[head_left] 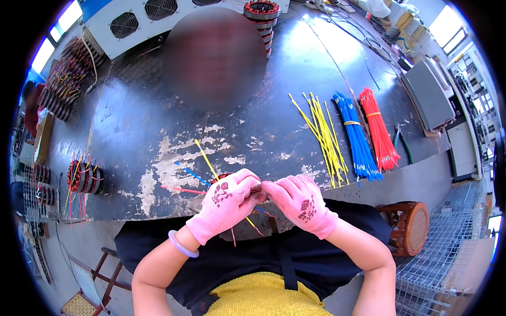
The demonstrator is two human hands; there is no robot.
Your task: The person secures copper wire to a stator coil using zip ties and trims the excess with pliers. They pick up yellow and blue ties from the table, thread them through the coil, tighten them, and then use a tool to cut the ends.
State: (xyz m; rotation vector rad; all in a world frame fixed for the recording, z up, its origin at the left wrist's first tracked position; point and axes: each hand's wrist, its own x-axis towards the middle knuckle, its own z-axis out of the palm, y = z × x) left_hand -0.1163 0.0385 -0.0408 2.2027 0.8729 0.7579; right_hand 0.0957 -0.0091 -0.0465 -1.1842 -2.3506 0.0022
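Observation:
My left hand (225, 198), in a pink glove, lies over a motor stator at the table's near edge, hiding most of it. Only a bit of the stator's red and black rim (220, 178) shows behind the glove. A yellow sleeve (206, 159), a blue sleeve (191, 175) and a red sleeve (183, 189) stick out beyond my left hand, and wire ends hang below it. My right hand (301, 204), also gloved in pink, meets the left at the fingertips. Both hands are closed in a pinch; what they hold between them is hidden.
Loose yellow sleeves (322, 138), a banded blue bundle (354, 138) and a banded red bundle (378, 131) lie at right beside green-handled pliers (405, 146). Wired stators (84, 177) sit at left. More stators (262, 11) are stacked at the back. A wooden stool (411, 228) stands below right.

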